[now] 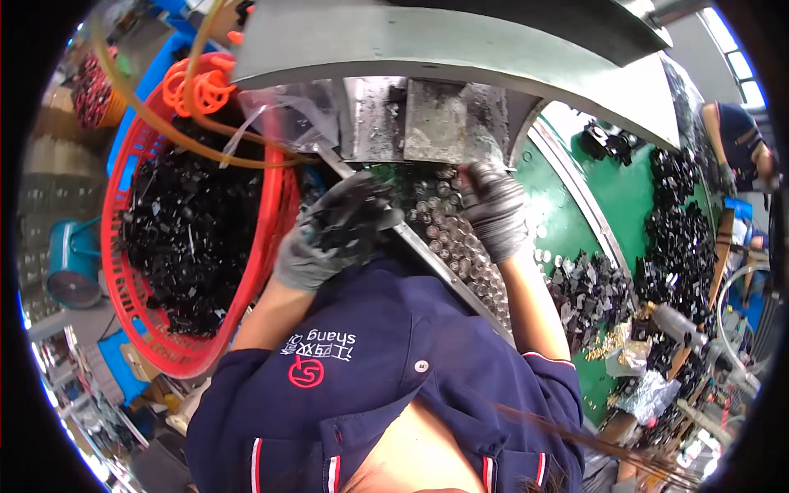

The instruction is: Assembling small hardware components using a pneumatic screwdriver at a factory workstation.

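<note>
My left hand (329, 234), in a grey work glove, is beside the metal strip at the near edge of the green worktop. Its fingers are bent, with dark shapes among them that I cannot make out. My right hand (496, 212), also gloved, is closed with the fingers curled under, close to the front of a metal plate (440, 123) in the machine. What it holds, if anything, is hidden. Between the hands lie many small round, shiny pieces (460, 246) on the worktop, reaching down along the metal edge strip (440, 267).
A red plastic basket (115, 271) full of small black parts (193, 230) stands at my left, with an orange coil (197, 86) above it. Black parts (678, 238) are heaped on the green worktop (567, 197) at right. A grey machine cover (444, 45) overhangs the far side. Another person (731, 135) is at far right.
</note>
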The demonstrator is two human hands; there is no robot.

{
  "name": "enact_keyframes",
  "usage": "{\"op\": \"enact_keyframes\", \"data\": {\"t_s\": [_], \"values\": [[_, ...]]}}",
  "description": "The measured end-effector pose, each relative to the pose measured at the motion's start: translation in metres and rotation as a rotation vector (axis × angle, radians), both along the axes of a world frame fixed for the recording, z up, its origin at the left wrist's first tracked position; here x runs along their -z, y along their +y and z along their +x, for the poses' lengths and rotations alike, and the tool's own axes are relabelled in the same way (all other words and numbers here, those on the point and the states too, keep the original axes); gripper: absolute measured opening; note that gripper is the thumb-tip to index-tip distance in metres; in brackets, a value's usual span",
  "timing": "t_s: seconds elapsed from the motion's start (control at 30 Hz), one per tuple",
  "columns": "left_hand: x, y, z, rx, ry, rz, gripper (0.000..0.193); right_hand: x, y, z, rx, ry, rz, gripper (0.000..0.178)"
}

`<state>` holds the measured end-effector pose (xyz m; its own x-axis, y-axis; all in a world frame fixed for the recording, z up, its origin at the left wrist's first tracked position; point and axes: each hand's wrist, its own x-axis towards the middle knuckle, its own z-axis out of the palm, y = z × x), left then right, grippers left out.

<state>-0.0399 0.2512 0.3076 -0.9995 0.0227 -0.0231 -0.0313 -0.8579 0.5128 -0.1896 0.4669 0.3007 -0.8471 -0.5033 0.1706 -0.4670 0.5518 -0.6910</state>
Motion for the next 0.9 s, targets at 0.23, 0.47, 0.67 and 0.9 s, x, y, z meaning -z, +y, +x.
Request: {"op": "enact_keyframes", "data": {"t_s": [0.23,0.47,0.67,0.9], "values": [[-0.008,0.039,-0.075,0.240,0.093,-0.390,0.073,-0.083,0.023,0.027,0.191,-0.384,-0.828,0.008],[-0.027,0.057,-0.093,-0.054,0.388,-1.160,0.068,-0.072,0.012,0.017,0.145,-0.129,-0.562,0.015],[-0.038,0.053,-0.088,-0.107,0.388,-1.308,0.069,-0.061,0.011,0.016,0.164,-0.456,-0.690,0.023],[-0.045,0.043,-0.088,0.057,0.531,-1.501,0.074,-0.069,0.024,0.007,0.058,-0.837,-0.684,0.033]]}}
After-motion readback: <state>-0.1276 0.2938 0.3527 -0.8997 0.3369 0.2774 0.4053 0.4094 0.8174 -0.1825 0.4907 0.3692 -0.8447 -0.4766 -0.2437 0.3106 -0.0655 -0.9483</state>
